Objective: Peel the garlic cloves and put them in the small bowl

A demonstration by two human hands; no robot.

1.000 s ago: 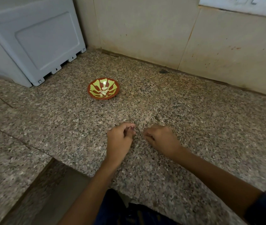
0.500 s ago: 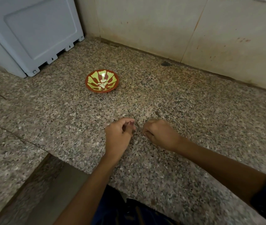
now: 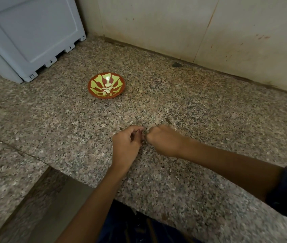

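Observation:
A small red bowl with a yellow-green pattern stands on the granite counter, left of centre. Several peeled white garlic cloves lie inside it. Nearer to me, my left hand and my right hand meet fingertip to fingertip just above the counter. Both have curled fingers and pinch a small garlic clove between them. The fingers hide most of the clove.
A white appliance stands at the back left, against the tiled wall. The counter's front edge runs under my forearms, and a lower ledge drops away at the front left. Small dark bits lie on the stone behind my right hand.
My right hand has moved left and closed the gap to my left hand, so the fingertips now touch at the clove. The bowl has not moved.

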